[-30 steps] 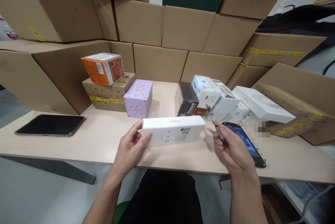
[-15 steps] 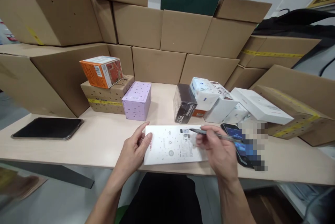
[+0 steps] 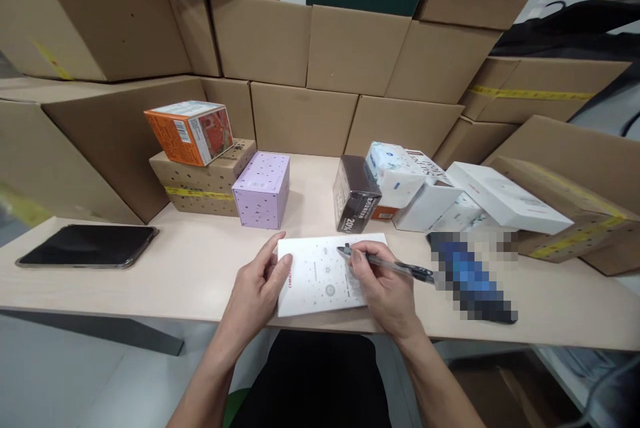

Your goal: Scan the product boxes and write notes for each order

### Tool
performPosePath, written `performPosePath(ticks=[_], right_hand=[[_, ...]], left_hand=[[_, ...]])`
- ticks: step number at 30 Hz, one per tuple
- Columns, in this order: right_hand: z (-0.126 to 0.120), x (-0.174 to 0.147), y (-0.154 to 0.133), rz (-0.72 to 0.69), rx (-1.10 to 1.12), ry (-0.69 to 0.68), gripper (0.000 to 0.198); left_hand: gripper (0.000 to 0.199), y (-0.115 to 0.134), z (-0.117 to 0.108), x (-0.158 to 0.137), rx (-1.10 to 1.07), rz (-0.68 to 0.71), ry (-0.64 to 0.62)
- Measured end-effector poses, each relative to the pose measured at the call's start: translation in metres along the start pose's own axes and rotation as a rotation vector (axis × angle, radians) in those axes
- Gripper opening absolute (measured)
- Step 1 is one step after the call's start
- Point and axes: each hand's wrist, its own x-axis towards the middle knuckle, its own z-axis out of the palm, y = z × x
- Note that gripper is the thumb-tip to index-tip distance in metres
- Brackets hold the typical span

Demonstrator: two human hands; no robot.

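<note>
A flat white box (image 3: 310, 281) with small printed marks and red lettering lies at the table's front edge. My left hand (image 3: 256, 291) grips its left side, thumb on top and fingers along the edge. My right hand (image 3: 387, 295) is closed around a dark pen with a clear barrel (image 3: 407, 269). The pen's tip end points left, over the printed upper part of the white box; whether it touches the surface I cannot tell. My right hand covers the right part of the box face.
Behind stand a lilac box (image 3: 261, 191), a dark brown box (image 3: 356, 195) and several white boxes (image 3: 427, 205). An orange box (image 3: 190, 131) sits on a patterned carton (image 3: 200, 181). A black phone or tablet (image 3: 89, 245) lies left. Large cartons (image 3: 300, 118) wall the back.
My right hand has moved left with the pen, from the box's right edge toward its middle. My left hand keeps its hold on the white box. The view has shifted slightly.
</note>
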Motion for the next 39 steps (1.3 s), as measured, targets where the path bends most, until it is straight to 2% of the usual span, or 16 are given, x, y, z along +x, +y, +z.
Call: performPosePath(ticks=[7, 15, 17, 19, 22, 24, 25, 27, 29, 31, 35, 37, 39], right_hand=[[0.000, 0.001, -0.002, -0.062, -0.085, -0.023, 0.010], [0.000, 0.001, -0.001, -0.026, -0.021, -0.031, 0.011], [-0.001, 0.000, -0.001, 0.023, 0.055, 0.038, 0.013], [-0.008, -0.001, -0.001, 0.088, 0.162, 0.179, 0.020], [-0.032, 0.000, 0.004, 0.196, 0.240, 0.391, 0.029], [-0.054, 0.000, 0.011, 0.291, 0.092, 0.397, 0.033], [-0.065, 0.001, 0.015, 0.342, -0.047, 0.336, 0.034], [-0.082, 0.000, 0.025, 0.416, -0.337, 0.116, 0.037], [-0.089, 0.000, 0.033, 0.448, -0.556, -0.083, 0.042], [-0.086, 0.001, 0.038, 0.475, -0.702, -0.162, 0.045], [-0.070, 0.005, 0.039, 0.548, -0.846, -0.110, 0.050], [-0.067, 0.003, 0.039, 0.485, -0.838, -0.017, 0.053], [-0.070, -0.003, 0.041, 0.384, -0.872, 0.133, 0.056]], left_hand=[[0.056, -0.002, -0.001, 0.000, -0.014, -0.005, -0.012], [0.057, 0.000, 0.000, 0.001, 0.031, -0.010, -0.007], [0.056, 0.003, 0.001, 0.001, 0.069, -0.006, -0.001], [0.054, 0.006, 0.001, 0.002, 0.110, 0.002, 0.003], [0.052, 0.008, 0.002, 0.003, 0.160, 0.022, 0.008], [0.051, 0.007, 0.004, 0.004, 0.196, 0.045, 0.014], [0.051, 0.006, 0.004, 0.004, 0.217, 0.060, 0.019], [0.049, 0.004, 0.006, 0.005, 0.254, 0.087, 0.030], [0.048, 0.002, 0.008, 0.005, 0.273, 0.098, 0.035], [0.049, 0.001, 0.009, 0.005, 0.274, 0.091, 0.035], [0.048, 0.000, 0.007, 0.004, 0.218, 0.112, 0.068], [0.044, -0.002, 0.004, 0.002, 0.158, 0.163, 0.107], [0.037, -0.004, 0.002, -0.002, 0.093, 0.243, 0.139]])
